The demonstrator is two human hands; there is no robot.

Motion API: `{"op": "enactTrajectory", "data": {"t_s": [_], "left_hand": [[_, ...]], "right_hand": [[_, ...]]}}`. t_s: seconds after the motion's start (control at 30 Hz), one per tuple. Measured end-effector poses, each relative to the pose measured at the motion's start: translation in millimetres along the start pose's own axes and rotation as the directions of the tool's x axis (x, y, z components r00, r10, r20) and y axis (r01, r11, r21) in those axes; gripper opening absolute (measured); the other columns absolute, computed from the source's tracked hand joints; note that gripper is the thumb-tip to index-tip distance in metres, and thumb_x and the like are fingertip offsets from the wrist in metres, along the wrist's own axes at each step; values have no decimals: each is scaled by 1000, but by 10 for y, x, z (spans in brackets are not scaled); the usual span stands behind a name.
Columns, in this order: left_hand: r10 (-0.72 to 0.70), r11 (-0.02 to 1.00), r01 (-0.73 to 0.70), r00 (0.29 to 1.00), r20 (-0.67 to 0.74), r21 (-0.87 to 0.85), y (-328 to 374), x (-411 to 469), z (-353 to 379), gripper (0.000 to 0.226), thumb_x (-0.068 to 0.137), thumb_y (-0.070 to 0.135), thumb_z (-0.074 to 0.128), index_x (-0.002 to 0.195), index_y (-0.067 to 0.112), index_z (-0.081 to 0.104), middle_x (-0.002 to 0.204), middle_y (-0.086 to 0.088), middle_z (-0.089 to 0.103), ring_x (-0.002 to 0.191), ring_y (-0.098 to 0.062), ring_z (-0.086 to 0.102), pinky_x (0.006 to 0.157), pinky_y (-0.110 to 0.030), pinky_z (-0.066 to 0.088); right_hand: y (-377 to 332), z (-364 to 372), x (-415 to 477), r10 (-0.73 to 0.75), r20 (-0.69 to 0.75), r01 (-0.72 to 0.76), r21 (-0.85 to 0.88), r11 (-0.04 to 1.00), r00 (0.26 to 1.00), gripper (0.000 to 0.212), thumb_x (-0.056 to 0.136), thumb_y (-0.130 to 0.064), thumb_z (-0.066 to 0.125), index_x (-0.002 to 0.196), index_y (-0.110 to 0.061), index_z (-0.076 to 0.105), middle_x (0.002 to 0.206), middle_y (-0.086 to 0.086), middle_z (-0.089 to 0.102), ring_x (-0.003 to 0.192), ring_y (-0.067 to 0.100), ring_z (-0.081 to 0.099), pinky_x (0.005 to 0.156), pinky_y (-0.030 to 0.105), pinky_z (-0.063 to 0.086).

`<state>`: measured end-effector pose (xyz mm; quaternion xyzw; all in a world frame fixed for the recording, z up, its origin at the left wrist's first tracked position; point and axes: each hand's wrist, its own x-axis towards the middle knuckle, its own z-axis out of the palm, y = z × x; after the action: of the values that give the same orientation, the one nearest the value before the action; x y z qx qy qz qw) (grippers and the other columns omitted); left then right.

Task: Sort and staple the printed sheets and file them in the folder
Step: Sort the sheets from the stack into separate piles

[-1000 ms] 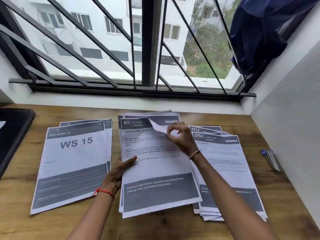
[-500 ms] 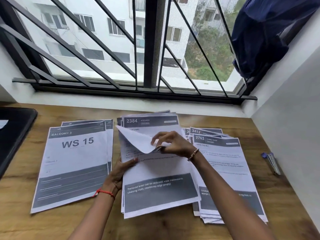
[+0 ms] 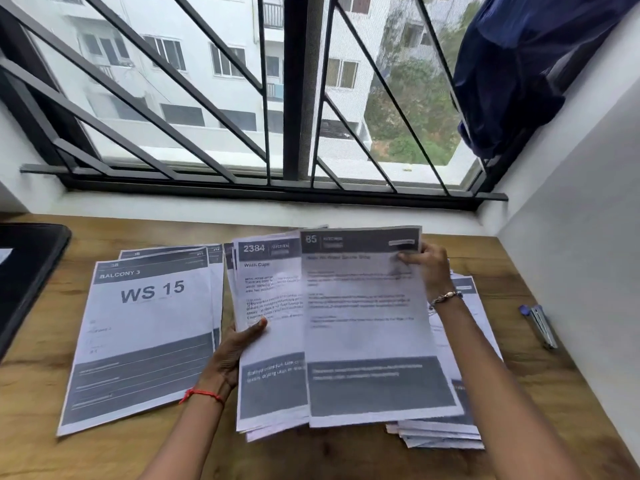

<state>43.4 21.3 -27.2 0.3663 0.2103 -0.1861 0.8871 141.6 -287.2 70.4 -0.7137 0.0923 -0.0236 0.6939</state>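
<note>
a warm brown wooden tabletop (image 3: pixel 329 455) fills the lower frame, set into a white-walled window corner. nearest, two bare forearms reach in from the bottom edge. the left hand (image 3: pixel 239 344) grips the left edge of the middle stack of printed sheets topped by number 2384 (image 3: pixel 268 306), thumb on top and the other fingers hidden beneath. the right hand (image 3: pixel 429 271) pinches the upper right corner of a single white printed sheet headed 85 (image 3: pixel 370 327), which lies raised over the middle stack and overlaps a splayed right-hand stack of printed sheets (image 3: pixel 446 434).

that single sheet looks light and floppy: held by one corner it will likely sag and may crease, so a second hold on its lower edge would steady it. the loose stacks probably slip against each other.

at left centre lies a stack topped by a sheet reading ws 15 (image 3: pixel 145 334). at the right edge rests a small blue and silver stapler (image 3: pixel 540 325), untouched. at the left edge is a flat black board-like thing (image 3: pixel 27 271); whether it is the folder i cannot tell. beyond, a dark metal window grille (image 3: pixel 294 98) and a hanging dark blue cloth (image 3: pixel 519 64).
</note>
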Motion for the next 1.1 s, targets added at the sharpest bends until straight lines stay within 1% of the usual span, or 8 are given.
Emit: {"op": "enactTrajectory", "data": {"t_s": [0.17,0.27,0.37,0.63,0.77,0.87,0.97,1.1], "left_hand": [[51,997,-52,999,19,56,2,41,-27,108,41,17,95,136,5,45,129,-22,57,113,-40,57,88,-52,51],[24,997,-26,999,24,69,-14,62,-7,92,49,14,91,130,2,50,120,-21,63,102,-35,65,80,-47,56],[36,997,-37,999,14,71,-31,66,25,37,84,-1,58,120,1,55,101,-16,71,84,-28,71,66,-37,59],[88,982,-95,995,51,162,-24,61,126,46,75,0,61,121,2,56,111,-18,68,92,-29,69,77,-39,58],[89,977,-100,994,65,187,-73,81,245,34,82,-9,49,114,2,58,96,-14,72,79,-27,71,70,-39,59],[60,979,-71,996,67,192,-149,166,328,45,74,-3,55,119,-1,55,97,-16,72,79,-30,71,72,-45,58],[61,980,-81,992,110,183,-231,210,474,47,73,-4,54,120,3,54,102,-17,71,84,-31,70,71,-45,58],[90,977,-118,983,158,179,-303,248,636,50,75,-4,53,124,4,53,110,-18,68,92,-32,69,74,-41,58]], "right_hand": [[277,-778,193,44,-315,-150,-322,935,948,29,69,15,56,63,-12,62,66,1,58,70,18,53,60,28,42],[469,-1096,177,49,-430,-248,-422,872,901,12,69,10,53,66,4,63,70,4,52,71,19,45,60,30,33],[569,-1216,77,13,-475,-281,-500,819,880,11,70,1,49,66,-1,60,68,8,52,68,20,48,62,29,35],[690,-1167,120,53,-509,-344,-497,797,859,26,76,2,48,97,5,63,93,21,65,94,34,61,72,30,39],[647,-1007,155,-19,-537,-403,-656,638,844,54,80,-4,57,132,-2,41,134,24,42,126,39,36,102,52,29],[522,-622,39,-113,-387,-173,-631,756,915,48,81,-13,67,122,3,49,124,24,51,118,38,46,91,42,40],[380,-161,-255,82,-162,-126,-283,951,983,38,76,-20,75,102,3,60,90,12,64,81,23,63,59,21,52],[493,-8,-399,141,-150,-177,-263,948,979,60,53,-5,88,103,-7,54,93,7,65,83,19,62,76,31,54]]}}
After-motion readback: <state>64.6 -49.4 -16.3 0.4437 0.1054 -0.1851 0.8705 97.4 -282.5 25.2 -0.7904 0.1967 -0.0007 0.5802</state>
